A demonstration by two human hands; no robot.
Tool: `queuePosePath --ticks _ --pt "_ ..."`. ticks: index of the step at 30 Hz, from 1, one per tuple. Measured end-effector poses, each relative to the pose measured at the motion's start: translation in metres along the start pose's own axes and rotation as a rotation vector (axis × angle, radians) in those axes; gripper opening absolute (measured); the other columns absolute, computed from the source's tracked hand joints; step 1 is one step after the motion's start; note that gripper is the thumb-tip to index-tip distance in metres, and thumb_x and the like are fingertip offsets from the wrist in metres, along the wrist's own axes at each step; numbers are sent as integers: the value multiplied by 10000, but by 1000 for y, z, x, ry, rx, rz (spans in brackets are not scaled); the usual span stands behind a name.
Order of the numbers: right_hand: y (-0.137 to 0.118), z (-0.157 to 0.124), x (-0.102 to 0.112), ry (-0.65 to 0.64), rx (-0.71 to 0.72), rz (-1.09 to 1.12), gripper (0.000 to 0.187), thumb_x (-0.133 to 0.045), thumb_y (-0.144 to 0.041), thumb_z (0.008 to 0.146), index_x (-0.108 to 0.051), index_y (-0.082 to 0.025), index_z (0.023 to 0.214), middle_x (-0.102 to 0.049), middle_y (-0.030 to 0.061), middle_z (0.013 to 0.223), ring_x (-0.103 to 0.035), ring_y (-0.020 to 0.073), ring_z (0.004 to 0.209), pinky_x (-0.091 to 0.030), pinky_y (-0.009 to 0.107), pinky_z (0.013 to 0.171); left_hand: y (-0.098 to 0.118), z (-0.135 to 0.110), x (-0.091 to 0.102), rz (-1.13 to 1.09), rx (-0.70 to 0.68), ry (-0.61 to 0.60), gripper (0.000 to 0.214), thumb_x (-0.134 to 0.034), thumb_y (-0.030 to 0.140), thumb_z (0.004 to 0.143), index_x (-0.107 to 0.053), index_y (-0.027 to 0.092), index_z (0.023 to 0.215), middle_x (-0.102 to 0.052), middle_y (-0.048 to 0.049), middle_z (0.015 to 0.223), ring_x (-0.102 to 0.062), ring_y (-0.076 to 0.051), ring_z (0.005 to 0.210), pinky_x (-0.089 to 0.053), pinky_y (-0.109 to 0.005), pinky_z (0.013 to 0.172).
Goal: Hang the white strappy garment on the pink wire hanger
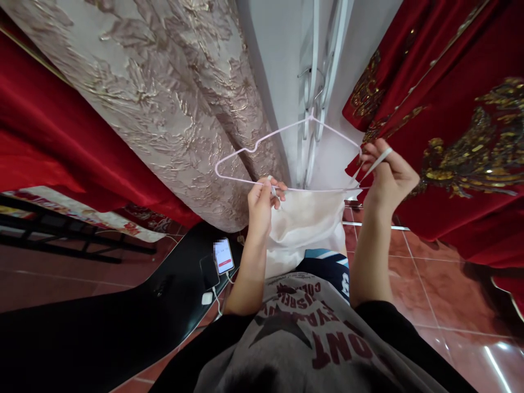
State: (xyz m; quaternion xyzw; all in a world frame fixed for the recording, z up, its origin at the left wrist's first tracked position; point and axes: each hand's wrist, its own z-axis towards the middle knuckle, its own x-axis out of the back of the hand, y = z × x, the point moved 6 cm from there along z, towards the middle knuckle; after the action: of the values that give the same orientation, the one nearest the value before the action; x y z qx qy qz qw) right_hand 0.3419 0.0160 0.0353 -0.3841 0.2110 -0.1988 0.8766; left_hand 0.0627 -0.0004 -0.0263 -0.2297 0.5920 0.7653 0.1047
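The white cloth is seen between the pale patterned drape on the left and the red fabric on the right, below the lower bar of a pink hanger. Soft folds are formed in it above the dark shorts; it is best left loose there, so that no needless pull is put on its upper edge.

The pink hanger is held in front of the body, with its lower bar almost level. Whether its weight is also carried by the pale rail behind cannot be told, so the frame should be steadied by hand and not be tilted.

The right hand is kept narrow beside the right slope of the hanger, and a white strap is held by its bent fingers. The strap should be guided flat and without twist, and only gently stretched.

By the left hand, the lower bar appears to be gripped between thumb and fingers, together with a small white loop. This grip seems useful as a support; it should be made firm, yet the thin wire should not be bent.
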Motion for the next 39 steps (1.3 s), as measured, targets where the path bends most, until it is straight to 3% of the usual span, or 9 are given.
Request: queuePosePath --ticks 4,8,10,15,17,21,28,33,39 --pt "22 -9 36 296 151 -70 359 -694 -414 961 -765 -251 1273 -784 88 1175 -788 292 1036 -627 588 984 5 0 1 -32 8 -23 345 -794 498 896 -649 186 867 -749 -37 763 -623 -90 556 -358 -174 437" --pt "13 -28 73 500 132 -75 200 -761 -380 932 -831 -203 991 -798 87 929 -790 282 889 -643 539 910 8 -3 -1 -29 45 14 281 -749 428 950 -640 187 853 -742 -39 760 -623 -90 561 -369 -184 451" --pt "-5 -35 67 357 156 -88 154 -804 -358 902 -831 -210 868 -789 65 832 -774 262 806 -644 511 854 4 -6 -8 -44 80 26 269 -739 408 960 -637 187 846 -738 -37 758 -620 -89 555 -376 -188 456" --pt "-32 -58 -1 -464 87 -209 136 -742 -326 957 -852 -303 1033 -837 34 1003 -773 246 1012 -600 471 944 -2 -15 -20 -99 81 11 271 -771 422 919 -650 187 859 -775 -56 804 -620 -90 567 -405 -184 482" --pt "-30 -68 -16 -619 34 -242 168 -696 -343 988 -852 -314 1045 -836 35 1013 -758 241 1013 -588 457 931 1 -16 -15 -71 74 14 274 -788 430 892 -657 190 872 -794 -73 829 -617 -96 566 -400 -187 475" --pt "-25 -69 -19 -640 9 -266 187 -684 -390 993 -851 -314 1029 -832 39 1015 -728 242 980 -560 446 906 14 -9 21 -34 -6 173 221 -790 335 826 -651 198 930 -831 -115 996 -633 -98 589 -405 -190 477" --pt "-31 -61 -11 -616 -41 -257 212 -692 -425 980 -864 -302 988 -816 38 907 -690 224 888 -537 407 833 61 0 80 244 -481 536 107 -590 143 791 -691 176 782 -819 -61 924 -755 -170 783 -371 -208 486" --pt "-37 -63 -9 -595 4 -240 164 -734 -417 947 -864 -325 983 -811 21 879 -693 224 882 -528 426 870 81 9 92 228 -712 504 192 -712 22 841 -799 193 824 -839 -4 978 -774 -188 960 -556 -275 732" --pt "-37 -63 -10 -572 34 -285 163 -730 -424 942 -858 -324 956 -811 18 878 -692 231 875 -534 449 899 88 25 85 236 -558 270 144 -876 255 864 -853 289 1003 -846 55 1053 -773 -191 1009 -598 -435 1024"
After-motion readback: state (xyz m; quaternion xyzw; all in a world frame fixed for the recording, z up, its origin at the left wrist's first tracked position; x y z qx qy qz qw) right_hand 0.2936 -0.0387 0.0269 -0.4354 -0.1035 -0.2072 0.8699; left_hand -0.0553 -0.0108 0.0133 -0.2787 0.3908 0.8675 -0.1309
